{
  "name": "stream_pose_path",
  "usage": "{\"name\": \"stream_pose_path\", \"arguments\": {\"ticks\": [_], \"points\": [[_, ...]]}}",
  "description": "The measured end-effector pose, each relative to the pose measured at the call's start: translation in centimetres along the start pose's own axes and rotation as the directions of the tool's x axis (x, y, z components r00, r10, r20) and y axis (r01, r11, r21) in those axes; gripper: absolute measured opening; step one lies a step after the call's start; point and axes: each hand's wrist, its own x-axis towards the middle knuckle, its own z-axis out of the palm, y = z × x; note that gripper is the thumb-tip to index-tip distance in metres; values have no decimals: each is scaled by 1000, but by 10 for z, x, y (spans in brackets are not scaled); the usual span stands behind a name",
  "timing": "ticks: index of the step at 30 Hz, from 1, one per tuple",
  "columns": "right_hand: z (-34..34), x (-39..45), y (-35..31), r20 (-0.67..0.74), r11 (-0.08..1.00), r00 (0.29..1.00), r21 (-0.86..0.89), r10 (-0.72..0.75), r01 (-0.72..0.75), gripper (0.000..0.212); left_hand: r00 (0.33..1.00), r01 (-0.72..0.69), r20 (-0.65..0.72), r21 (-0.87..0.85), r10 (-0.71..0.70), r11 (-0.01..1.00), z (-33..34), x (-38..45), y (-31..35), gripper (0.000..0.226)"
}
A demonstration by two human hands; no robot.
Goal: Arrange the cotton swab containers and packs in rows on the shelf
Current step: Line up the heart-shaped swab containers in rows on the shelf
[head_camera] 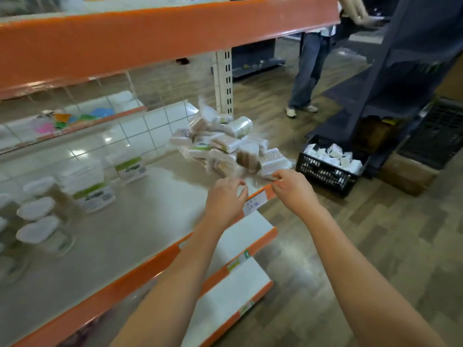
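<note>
A loose heap of cotton swab packs (225, 144) lies at the right end of the grey shelf (130, 229). My right hand (293, 189) is at the heap's near edge and pinches the clear wrapper of the nearest cotton swab pack (271, 161). Just left of it, my left hand (225, 199) hovers over the shelf's front edge, blurred, fingers loosely curled and holding nothing. At the shelf's left stand round swab jars with white lids (37, 209) in a row. Behind them are green-labelled swab boxes (92, 194).
An orange beam (150, 38) of the upper shelf hangs low overhead, and a white upright post (225, 81) stands behind the heap. On the floor to the right sits a black crate (325, 174) of white packs beside a cardboard box (406, 174). A person (308, 71) stands further back.
</note>
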Motion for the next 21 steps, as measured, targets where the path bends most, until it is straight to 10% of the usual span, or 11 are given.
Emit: {"name": "stream_pose_path", "arguments": {"ticks": [21], "points": [[-23,61,36,-84,984,990,145,115,-102,27,990,-142,5,-5,142,990,34,68,14,28]]}}
